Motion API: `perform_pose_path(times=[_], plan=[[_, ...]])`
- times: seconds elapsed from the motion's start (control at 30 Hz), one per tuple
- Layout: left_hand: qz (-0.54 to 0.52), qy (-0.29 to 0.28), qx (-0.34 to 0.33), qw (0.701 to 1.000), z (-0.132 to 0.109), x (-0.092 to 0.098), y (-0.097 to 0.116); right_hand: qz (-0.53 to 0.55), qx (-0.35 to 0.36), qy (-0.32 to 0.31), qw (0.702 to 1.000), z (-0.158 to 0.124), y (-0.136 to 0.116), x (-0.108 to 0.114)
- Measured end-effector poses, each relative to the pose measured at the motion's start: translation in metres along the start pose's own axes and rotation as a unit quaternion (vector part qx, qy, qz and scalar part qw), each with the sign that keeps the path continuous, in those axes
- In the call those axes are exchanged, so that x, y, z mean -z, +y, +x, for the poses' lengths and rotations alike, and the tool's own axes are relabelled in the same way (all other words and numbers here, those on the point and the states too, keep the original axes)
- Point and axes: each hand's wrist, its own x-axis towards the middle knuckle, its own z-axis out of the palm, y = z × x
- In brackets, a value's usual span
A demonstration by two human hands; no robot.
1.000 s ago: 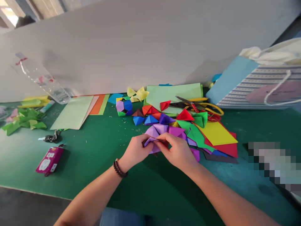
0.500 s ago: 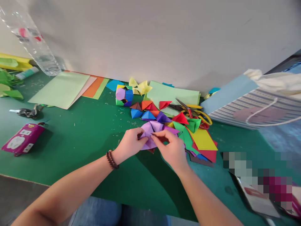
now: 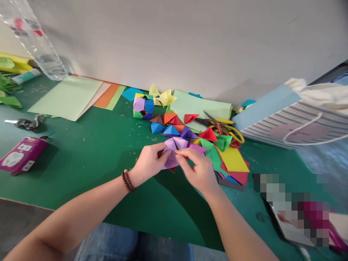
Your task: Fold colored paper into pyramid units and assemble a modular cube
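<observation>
- Left hand (image 3: 149, 161): grip clamped on folded purple paper (image 3: 170, 162), over the table (image 3: 95, 163) beside coloured paper pieces (image 3: 172, 131)
- Right hand (image 3: 199, 172): thumb and fingertips at the paper's edge; cannot tell whether clamped
- Magenta pack (image 3: 24, 154): print too small to read
- Bottle (image 3: 50, 59): top cut off
- Flat object (image 3: 292, 231), right: partly pixelated

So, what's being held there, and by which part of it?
A folded lilac paper piece. The left hand pinches its left side; the right hand has its fingertips at the right side, exact grip unclear.
</observation>
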Motion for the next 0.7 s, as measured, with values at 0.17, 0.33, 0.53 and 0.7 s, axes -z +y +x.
perform_pose_path(times=[0.17, 0.33, 0.53, 0.7], plan=[[0.026, -0.012, -0.034, 0.999, -0.002, 0.000, 0.003, 0.203, -0.184, -0.036, 0.961, 0.005, 0.013, 0.001], [0.028, -0.027, -0.031, 0.999, -0.002, 0.000, 0.002, 0.223, -0.217, -0.100, 0.945, 0.005, 0.016, 0.002], [0.018, -0.051, -0.018, 0.998, -0.002, -0.001, 0.004, -0.017, -0.084, -0.175, 0.981, 0.002, -0.003, 0.013], [0.030, -0.059, -0.003, 0.998, -0.002, -0.002, 0.009, -0.133, 0.065, -0.151, 0.977, 0.003, -0.004, 0.016]])
